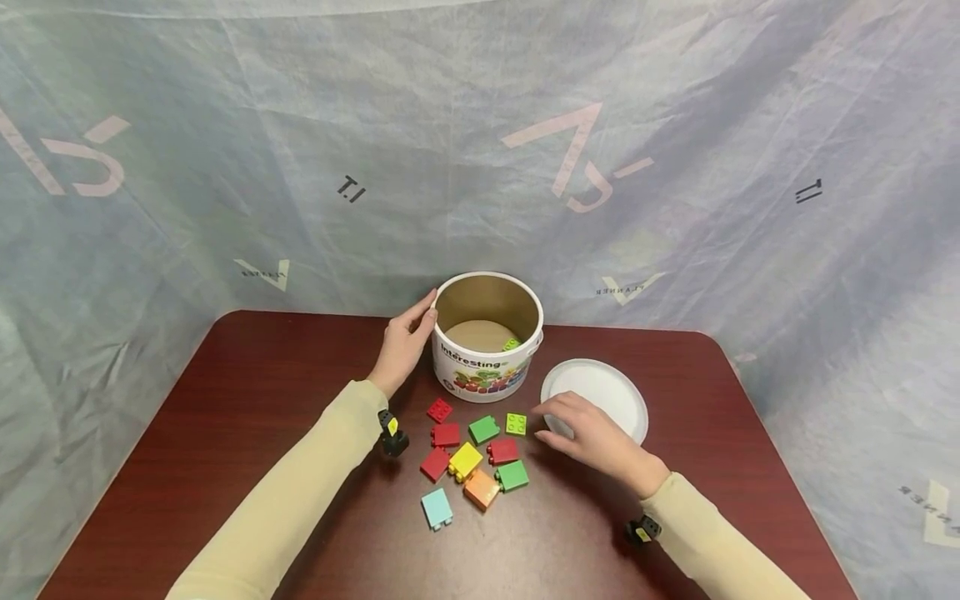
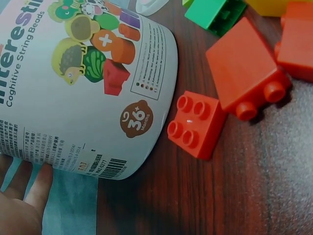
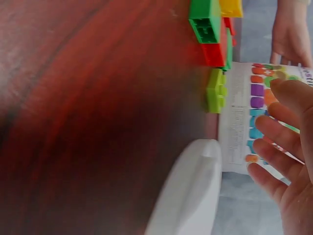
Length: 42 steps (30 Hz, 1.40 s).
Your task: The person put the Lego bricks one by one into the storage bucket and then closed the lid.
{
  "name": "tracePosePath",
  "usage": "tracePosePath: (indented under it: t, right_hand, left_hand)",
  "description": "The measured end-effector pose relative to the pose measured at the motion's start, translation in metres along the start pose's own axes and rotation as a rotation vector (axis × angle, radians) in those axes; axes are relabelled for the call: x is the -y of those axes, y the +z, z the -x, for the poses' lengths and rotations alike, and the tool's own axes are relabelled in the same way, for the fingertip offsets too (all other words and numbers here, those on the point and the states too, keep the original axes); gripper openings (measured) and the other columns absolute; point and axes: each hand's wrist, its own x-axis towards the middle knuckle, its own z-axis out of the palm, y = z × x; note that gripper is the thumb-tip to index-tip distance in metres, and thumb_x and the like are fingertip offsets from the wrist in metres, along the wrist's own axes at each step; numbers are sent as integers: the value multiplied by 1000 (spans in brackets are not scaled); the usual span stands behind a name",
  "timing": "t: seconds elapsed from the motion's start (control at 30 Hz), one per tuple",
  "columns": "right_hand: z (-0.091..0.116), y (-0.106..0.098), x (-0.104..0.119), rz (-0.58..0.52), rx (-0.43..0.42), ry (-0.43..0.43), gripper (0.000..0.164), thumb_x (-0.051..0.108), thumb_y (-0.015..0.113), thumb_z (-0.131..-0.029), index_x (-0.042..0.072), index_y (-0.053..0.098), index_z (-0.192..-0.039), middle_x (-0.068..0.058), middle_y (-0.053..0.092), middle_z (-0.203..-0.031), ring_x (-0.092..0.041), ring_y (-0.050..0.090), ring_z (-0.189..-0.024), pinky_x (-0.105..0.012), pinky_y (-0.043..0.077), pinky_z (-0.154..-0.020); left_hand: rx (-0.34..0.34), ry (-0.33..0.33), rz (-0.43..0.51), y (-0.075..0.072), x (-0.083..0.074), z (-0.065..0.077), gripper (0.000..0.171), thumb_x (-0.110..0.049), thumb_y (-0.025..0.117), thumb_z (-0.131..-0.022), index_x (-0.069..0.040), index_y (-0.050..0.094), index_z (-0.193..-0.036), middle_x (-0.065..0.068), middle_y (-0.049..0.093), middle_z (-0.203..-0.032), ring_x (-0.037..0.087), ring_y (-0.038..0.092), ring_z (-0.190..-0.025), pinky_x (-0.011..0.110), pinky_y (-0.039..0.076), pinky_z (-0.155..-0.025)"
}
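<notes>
A white bucket (image 1: 487, 383) printed "Interesting" stands upright at the table's back, a light green brick (image 1: 511, 344) inside it. Against its left side, near the rim, rests my left hand (image 1: 403, 348), fingers fairly straight along the wall. In the left wrist view, those fingertips (image 2: 44, 171) touch the printed side. My right hand (image 1: 588, 429) hovers with spread fingers over the near edge of a round white lid (image 1: 603, 387), holding nothing. Just left of its fingertips lies a lime-green brick (image 1: 516, 424). A small red brick (image 2: 193, 122) sits close to the bucket's base.
Several loose bricks lie before the bucket: a yellow brick (image 1: 466, 460), an orange brick (image 1: 482, 490), a light blue brick (image 1: 437, 508), a green brick (image 1: 513, 476), and red ones. A grey printed cloth (image 1: 420, 167) hangs behind the dark red-brown table (image 1: 262, 400).
</notes>
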Motion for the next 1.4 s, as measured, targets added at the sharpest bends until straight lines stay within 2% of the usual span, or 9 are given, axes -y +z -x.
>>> tracePosePath:
  t: [0.17, 0.33, 0.63, 0.8, 1.2, 1.4]
  right_hand:
    - [1, 6, 0, -4, 4, 25, 26, 15, 82, -90, 7, 74, -113, -5, 71, -107, -18, 64, -104, -41, 57, -90]
    - [-3, 11, -1, 56, 19, 35, 30, 17, 83, -90, 5, 74, -116, -4, 70, -109, -21, 64, -106, -41, 56, -93]
    - [-13, 26, -5, 99, 113, 37, 37, 22, 82, -91, 5, 72, -122, -4, 71, -112, -23, 63, -109, -42, 53, -98]
    - [-15, 29, -6, 134, 134, 45, 37, 26, 83, -91, 6, 73, -121, -4, 69, -110, -24, 62, -107, -42, 52, -97]
    - [-21, 32, -8, 203, 167, 28, 35, 20, 85, -87, 4, 74, -116, -6, 69, -105, -26, 61, -103, -43, 53, -93]
    - [-22, 32, -8, 204, 172, 22, 33, 15, 87, -84, 4, 75, -113, -6, 69, -104, -26, 61, -103, -43, 53, -92]
  left_hand:
    - [5, -6, -8, 0, -1, 0, 48, -27, 56, -110, -17, 50, -156, -4, 47, -160, 18, 44, -147, 41, 42, -117]
    - [6, -8, -6, 0, -2, 0, 48, -27, 56, -110, -18, 50, -156, -3, 46, -160, 18, 43, -147, 41, 42, -117]
    - [0, -8, -6, -1, 0, 0, 47, -25, 56, -110, -18, 51, -156, -3, 47, -160, 18, 45, -146, 40, 42, -118]
    - [11, -6, 2, -1, 0, 0, 48, -27, 56, -110, -17, 50, -156, -3, 46, -160, 18, 44, -147, 41, 42, -117]
    - [7, 17, -6, 1, 1, -2, 47, -30, 56, -110, -23, 51, -156, -2, 47, -160, 20, 44, -147, 43, 41, -118]
    - [12, -7, -14, 0, 2, 0, 47, -30, 55, -110, -23, 50, -157, -3, 46, -161, 19, 44, -147, 42, 40, -119]
